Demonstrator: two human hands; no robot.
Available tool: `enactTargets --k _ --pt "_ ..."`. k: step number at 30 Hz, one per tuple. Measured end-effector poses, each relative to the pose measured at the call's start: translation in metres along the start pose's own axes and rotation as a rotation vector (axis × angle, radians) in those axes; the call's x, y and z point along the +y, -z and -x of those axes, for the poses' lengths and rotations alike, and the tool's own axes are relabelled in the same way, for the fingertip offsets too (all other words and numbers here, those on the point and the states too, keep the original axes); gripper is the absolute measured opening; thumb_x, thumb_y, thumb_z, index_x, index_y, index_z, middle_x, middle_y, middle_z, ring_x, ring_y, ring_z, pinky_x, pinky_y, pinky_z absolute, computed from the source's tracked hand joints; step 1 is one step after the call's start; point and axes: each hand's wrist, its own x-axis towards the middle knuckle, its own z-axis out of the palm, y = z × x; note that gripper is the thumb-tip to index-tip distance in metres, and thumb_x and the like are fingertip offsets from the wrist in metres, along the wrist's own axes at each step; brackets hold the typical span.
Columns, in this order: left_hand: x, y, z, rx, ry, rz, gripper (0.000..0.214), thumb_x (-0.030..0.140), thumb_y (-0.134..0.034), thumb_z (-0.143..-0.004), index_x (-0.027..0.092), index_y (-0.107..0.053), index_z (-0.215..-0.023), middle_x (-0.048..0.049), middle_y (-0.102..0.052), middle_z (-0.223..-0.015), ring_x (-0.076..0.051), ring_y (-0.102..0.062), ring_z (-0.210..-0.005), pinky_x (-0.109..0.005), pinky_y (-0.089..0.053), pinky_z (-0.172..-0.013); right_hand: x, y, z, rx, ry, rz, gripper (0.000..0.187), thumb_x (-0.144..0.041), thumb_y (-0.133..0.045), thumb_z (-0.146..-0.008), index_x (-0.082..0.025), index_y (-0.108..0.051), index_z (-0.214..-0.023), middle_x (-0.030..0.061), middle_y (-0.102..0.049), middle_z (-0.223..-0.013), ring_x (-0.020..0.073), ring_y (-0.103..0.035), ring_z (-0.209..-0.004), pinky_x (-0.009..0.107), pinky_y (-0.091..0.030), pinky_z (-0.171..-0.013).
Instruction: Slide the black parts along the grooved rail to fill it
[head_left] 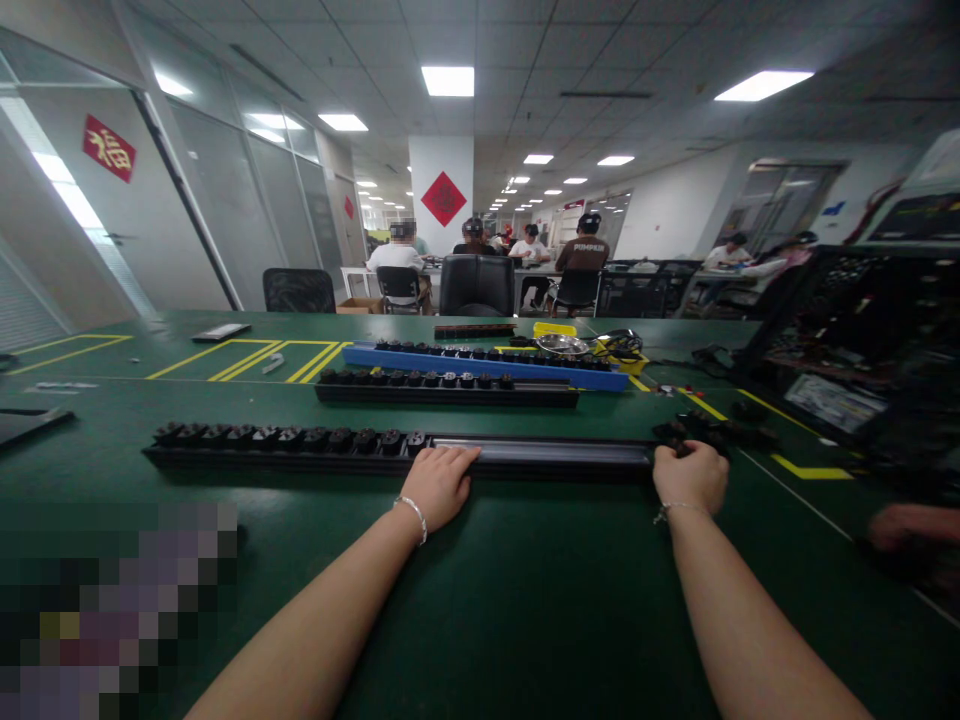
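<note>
Honestly, it all hangs on how the long black rail [562, 458] lies against the two hands. Closest in, the left hand [441, 487] is on its near side around the middle, fingers bunched together over the near rim, right beside the last of the black modules [289, 438]. Can't tell if the thumb is pinching the rail from below. The right hand [691, 478] is curled up at the rail's right end, so it's the nearer one to that end and to the loose dark parts [724, 432] just past it. No idea what those fingers are pinching, if anything, they're mostly turned away.

The rail's long axis runs left to right, roughly parallel to the far edge of the table [555, 600]. Modules line the left part, and the bare channel spans the gap between the hands.

Farther back there's a second black rail [450, 397] lying much the same way, then a blue rail [547, 372], right end angled a bit nearer.
</note>
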Motion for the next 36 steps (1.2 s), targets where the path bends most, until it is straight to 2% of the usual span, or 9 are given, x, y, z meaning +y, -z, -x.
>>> enactTargets --k 7,12,16,21,23,26,29,32,36 --pt "0.0 0.001 0.0 -0.001 0.015 0.012 0.044 0.021 -0.047 -0.082 0.024 -0.047 -0.125 -0.0055 -0.06 -0.115 -0.021 -0.052 -0.104 -0.038 -0.037 -0.089 0.012 0.005 -0.011 0.028 -0.119 -0.009 0.047 -0.031 -0.048 -0.069 -0.014 -0.057 -0.112 0.0176 -0.051 -0.11 0.0304 -0.052 -0.095 0.042 -0.043 -0.078" --pt "-0.003 0.001 0.0 0.028 0.004 0.03 0.041 0.02 -0.048 -0.081 0.022 -0.05 -0.122 -0.006 -0.061 -0.114 -0.021 -0.052 -0.104 -0.038 -0.038 -0.091 0.024 0.01 -0.025 -0.077 -0.218 0.029 0.051 -0.033 -0.046 -0.071 -0.014 -0.054 -0.118 0.022 -0.045 -0.116 0.0361 -0.046 -0.103 0.046 -0.038 -0.078" --pt "-0.005 0.002 0.001 0.055 -0.022 0.059 0.039 0.018 -0.047 -0.082 0.02 -0.052 -0.12 -0.0061 -0.061 -0.113 -0.02 -0.052 -0.105 -0.037 -0.038 -0.095 0.03 0.01 -0.032 -0.146 -0.3 0.091 0.05 -0.031 -0.048 -0.07 -0.018 -0.054 -0.118 0.0212 -0.043 -0.118 0.0395 -0.04 -0.108 0.052 -0.035 -0.08" --pt "-0.004 0.011 0.002 0.14 -0.039 0.058 0.031 0.02 -0.043 -0.085 0.02 -0.055 -0.114 -0.0057 -0.062 -0.108 -0.019 -0.052 -0.102 -0.035 -0.039 -0.094 0.034 0.009 -0.034 -0.153 -0.305 0.093 0.051 -0.031 -0.049 -0.069 -0.017 -0.053 -0.118 0.0229 -0.043 -0.12 0.0405 -0.039 -0.109 0.053 -0.033 -0.081" --pt "-0.005 0.017 0.002 0.186 -0.029 0.038 0.028 0.021 -0.041 -0.086 0.02 -0.057 -0.109 -0.0056 -0.062 -0.106 -0.019 -0.051 -0.102 -0.035 -0.039 -0.094 0.032 0.009 -0.031 -0.085 -0.29 0.072 0.051 -0.03 -0.049 -0.069 -0.015 -0.053 -0.118 0.0236 -0.041 -0.124 0.0403 -0.037 -0.112 0.053 -0.033 -0.083" --pt "-0.012 0.025 0.002 0.282 0.109 -0.038 0.025 0.023 -0.041 -0.086 0.02 -0.06 -0.101 -0.007 -0.061 -0.104 -0.022 -0.051 -0.102 -0.037 -0.038 -0.093 0.019 0.008 -0.021 0.121 -0.111 0.02 0.048 -0.026 -0.048 -0.069 -0.015 -0.055 -0.115 0.0199 -0.043 -0.125 0.0369 -0.035 -0.116 0.049 -0.032 -0.089" --pt "-0.02 0.029 0.001 0.344 0.337 -0.162 0.026 0.028 -0.044 -0.083 0.018 -0.06 -0.101 -0.0106 -0.059 -0.109 -0.027 -0.048 -0.105 -0.042 -0.037 -0.09 0.0 0.003 -0.004 0.192 0.298 -0.044 0.042 -0.022 -0.046 -0.069 -0.013 -0.057 -0.108 0.0167 -0.051 -0.115 0.0304 -0.04 -0.112 0.044 -0.03 -0.095" --pt "-0.027 0.028 0.002 0.363 0.46 -0.261 0.032 0.034 -0.045 -0.081 0.015 -0.06 -0.103 -0.0135 -0.057 -0.112 -0.03 -0.046 -0.109 -0.045 -0.034 -0.092 -0.021 -0.006 0.018 0.128 0.629 -0.093 0.037 -0.02 -0.044 -0.071 -0.012 -0.057 -0.104 0.0153 -0.054 -0.108 0.0257 -0.044 -0.107 0.04 -0.032 -0.095" --pt "-0.032 0.023 0.003 0.358 0.49 -0.3 0.036 0.039 -0.045 -0.08 0.011 -0.061 -0.096 -0.017 -0.055 -0.117 -0.032 -0.04 -0.118 -0.048 -0.027 -0.099 -0.038 -0.015 0.048 -0.076 0.831 -0.04 0.032 -0.024 -0.043 -0.076 -0.014 -0.059 -0.103 0.0127 -0.055 -0.111 0.024 -0.045 -0.109 0.038 -0.034 -0.094"
